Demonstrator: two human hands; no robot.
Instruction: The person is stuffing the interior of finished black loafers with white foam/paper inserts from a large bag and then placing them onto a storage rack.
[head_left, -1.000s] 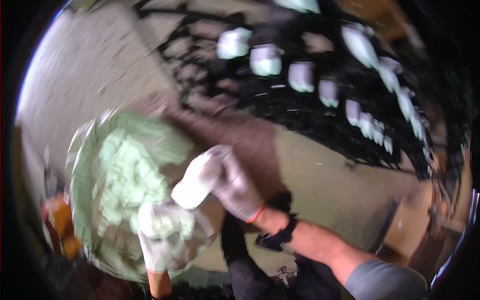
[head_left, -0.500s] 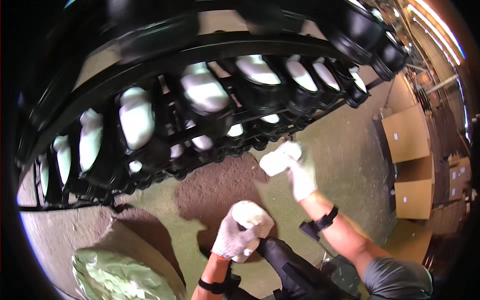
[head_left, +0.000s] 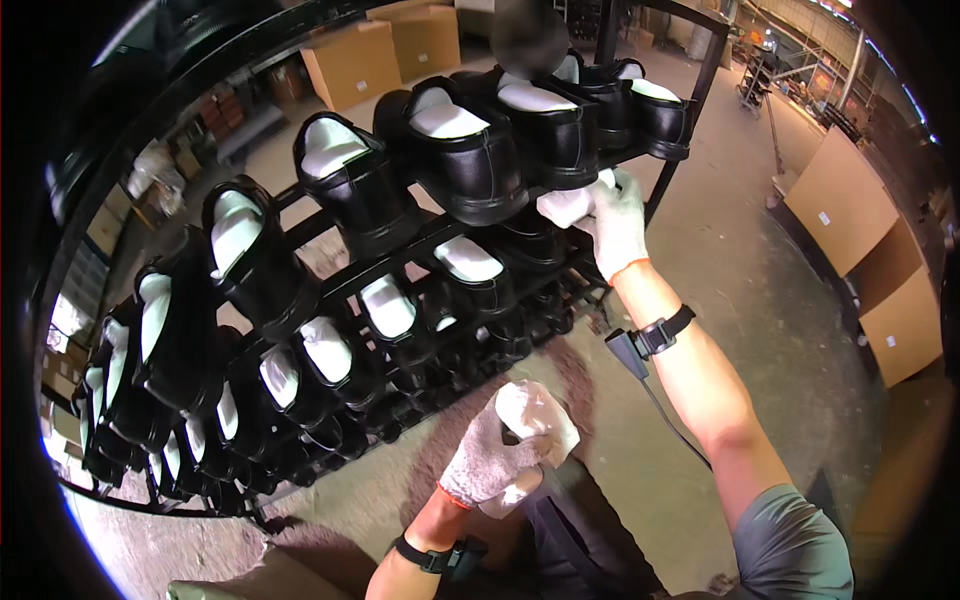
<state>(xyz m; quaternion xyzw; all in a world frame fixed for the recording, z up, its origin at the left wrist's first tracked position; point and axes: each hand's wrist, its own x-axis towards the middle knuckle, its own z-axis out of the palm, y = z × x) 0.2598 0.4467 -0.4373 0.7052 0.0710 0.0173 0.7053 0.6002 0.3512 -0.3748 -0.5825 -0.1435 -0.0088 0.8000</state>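
Gloved in white knit, my left hand (head_left: 480,462) is closed around several white, paper-like wads (head_left: 535,412), low in front of my legs. My right hand (head_left: 618,228), in a matching glove, is stretched forward with its fingers pinching one white wad (head_left: 566,207). That wad is just below a black shoe (head_left: 555,130) of the upper row and close to a darker shoe (head_left: 525,243) on the tier below. Whether it touches either shoe, I cannot tell. White stuffing (head_left: 448,117) fills the openings of many shoes.
The black metal rack (head_left: 712,70) carries several tiers of black shoes across the left and middle. Cardboard boxes (head_left: 840,200) stand at the right, with more boxes (head_left: 352,66) behind the rack. A pale sack (head_left: 260,580) lies at the lower left on the concrete floor (head_left: 730,290).
My right hand has moved forward and up to the rack with its white wad. My left hand still grips its wads. The view has tilted up, showing more of the rack.
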